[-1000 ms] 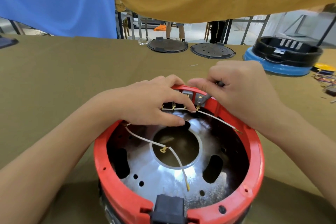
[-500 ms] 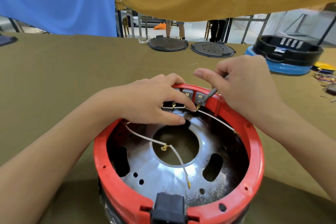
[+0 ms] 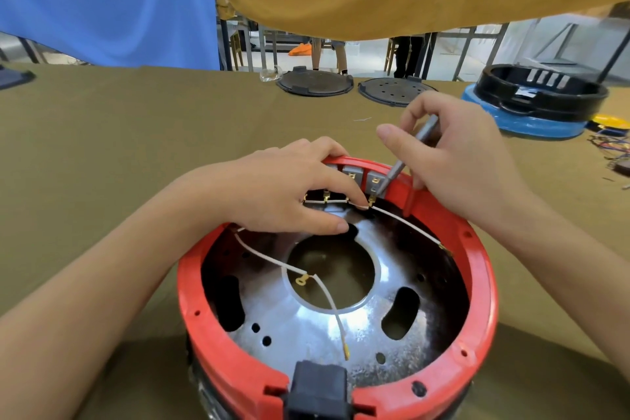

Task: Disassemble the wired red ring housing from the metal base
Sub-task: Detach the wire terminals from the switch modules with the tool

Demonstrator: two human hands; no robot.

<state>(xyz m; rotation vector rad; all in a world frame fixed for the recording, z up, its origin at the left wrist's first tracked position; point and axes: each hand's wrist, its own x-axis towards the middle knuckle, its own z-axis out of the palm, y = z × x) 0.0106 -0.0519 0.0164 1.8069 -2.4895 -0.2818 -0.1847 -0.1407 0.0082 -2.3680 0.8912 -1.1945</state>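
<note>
At red ring housing (image 3: 484,283) rim: right hand (image 3: 453,160) grips screwdriver (image 3: 405,160).

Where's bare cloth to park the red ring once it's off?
Widest bare patch: table cloth left of the red ring housing, from the left hand out to the blue curtain. A narrower strip lies between the ring and the two dark round lids. Right side is crowded: black-and-blue base and loose wires.
</note>
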